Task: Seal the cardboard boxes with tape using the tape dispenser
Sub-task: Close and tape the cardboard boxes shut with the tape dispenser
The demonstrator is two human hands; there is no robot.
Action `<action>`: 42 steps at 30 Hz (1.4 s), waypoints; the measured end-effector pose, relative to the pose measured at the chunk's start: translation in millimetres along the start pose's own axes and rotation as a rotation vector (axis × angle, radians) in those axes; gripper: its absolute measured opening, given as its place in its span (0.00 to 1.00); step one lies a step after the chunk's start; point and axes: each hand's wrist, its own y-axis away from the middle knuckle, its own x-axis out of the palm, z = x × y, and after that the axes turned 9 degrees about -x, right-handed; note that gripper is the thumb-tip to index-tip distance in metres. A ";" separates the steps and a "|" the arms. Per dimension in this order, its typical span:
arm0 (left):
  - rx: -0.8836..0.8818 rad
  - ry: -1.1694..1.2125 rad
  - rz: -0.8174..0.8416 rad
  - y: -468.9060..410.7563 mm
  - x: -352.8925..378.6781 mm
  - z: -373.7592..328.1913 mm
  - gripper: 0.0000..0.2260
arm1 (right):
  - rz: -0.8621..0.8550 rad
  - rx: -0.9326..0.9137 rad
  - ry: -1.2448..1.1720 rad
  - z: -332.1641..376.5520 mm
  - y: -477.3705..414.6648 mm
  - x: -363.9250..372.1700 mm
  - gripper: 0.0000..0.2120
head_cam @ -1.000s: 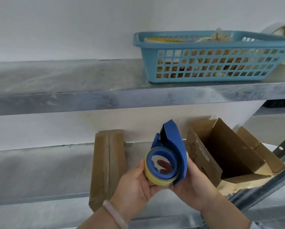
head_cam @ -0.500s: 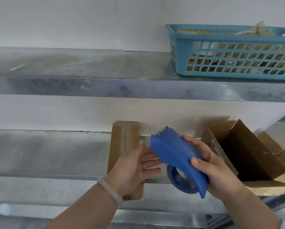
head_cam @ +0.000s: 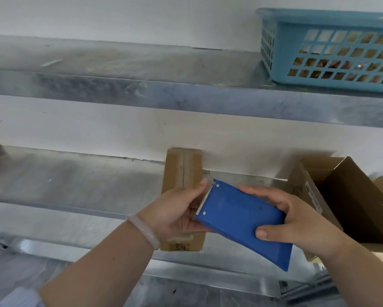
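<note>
Tape dispenser (head_cam: 241, 220): blue plastic, held in the air in front of the lower shelf (head_cam: 75, 187), flat side up, toothed metal blade at its upper-left end; tape roll was not visible from this angle.
Right hand (head_cam: 297, 220): clasped the dispenser's rear half, fingers over the far edge and thumb pressed on the near face.
Left hand (head_cam: 175, 211): fingers curled at the blade end, thumb tip beside the teeth, lower fingers under the dispenser's corner; whether it pinched a tape end could not be told.
Bracelet (head_cam: 145, 230): pale, translucent, worn on the left wrist.
Closed box (head_cam: 183, 169): narrow cardboard box lying on the lower shelf, far end against the wall, centre seam running lengthwise, a glossy strip along the seam; near end partly hidden behind the left hand.
Open box (head_cam: 345, 196): cardboard, on the same shelf to the right of the dispenser, tipped with flaps open and dark inside showing; white label on its left side.
Basket (head_cam: 328, 47): light blue plastic with a grid of holes, standing on the upper shelf (head_cam: 141, 74) at the right; contents blurred.
Shelves: grey metal, both set against a white wall (head_cam: 97, 134).
</note>
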 end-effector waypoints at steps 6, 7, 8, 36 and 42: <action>-0.031 0.008 0.007 1.4 -3.0 1.2 0.23 | 0.043 0.023 0.004 0.5 -1.2 -4.2 0.32; -0.041 0.017 0.019 1.0 -3.6 2.3 0.22 | 0.056 0.019 0.000 0.8 -1.2 -5.6 0.32; -0.045 0.019 0.035 0.3 -4.4 4.0 0.20 | 0.069 0.013 -0.008 1.2 -1.1 -6.7 0.31; 0.099 -0.256 -0.212 -2.8 -17.4 12.9 0.15 | 0.205 0.031 0.168 -1.5 -13.8 -5.5 0.33; 0.251 -0.345 -0.508 9.4 -49.1 20.8 0.15 | 0.271 0.063 0.263 2.4 -10.5 -19.8 0.33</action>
